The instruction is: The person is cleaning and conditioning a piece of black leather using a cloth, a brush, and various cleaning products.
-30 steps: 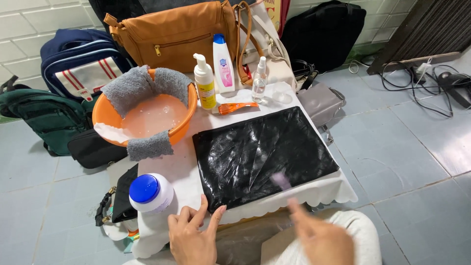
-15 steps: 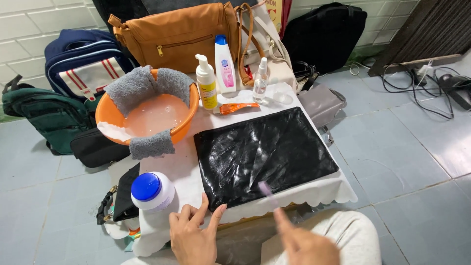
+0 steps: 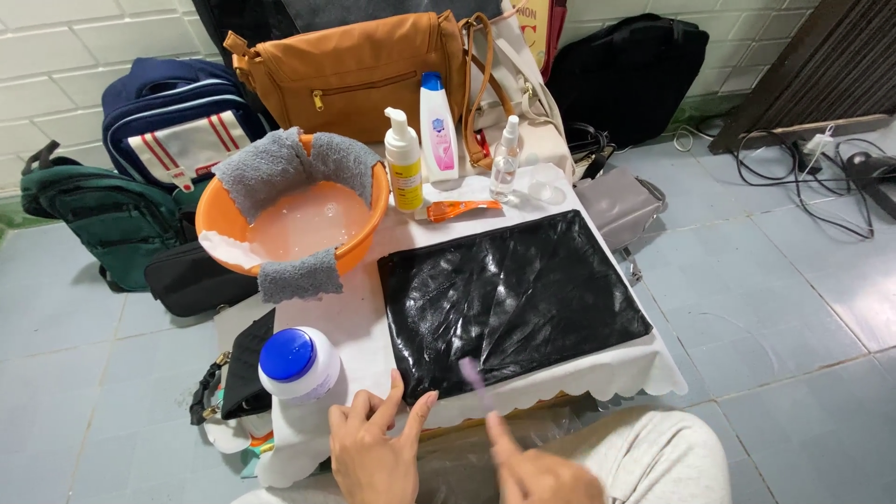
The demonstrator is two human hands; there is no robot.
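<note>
Fingers of the left hand (image 3: 373, 450) lie spread, pinning the near edge of the glossy black leather pouch (image 3: 511, 299) flat on the white table; right hand (image 3: 537, 471) grips a blurred purple brush (image 3: 472, 376).

Small table under white cloth (image 3: 355, 322): black pouch (image 3: 513, 299) central; orange basin (image 3: 294, 224) left of pouch, bottles (image 3: 422, 149) behind it

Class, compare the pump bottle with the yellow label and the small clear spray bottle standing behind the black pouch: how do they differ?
The pump bottle is white and opaque with a yellow label; the spray bottle is clear and see-through. The pump bottle is broader and has a side-pointing spout; the spray bottle is slimmer with a small white nozzle. Both stand upright on the white-covered table.
</note>
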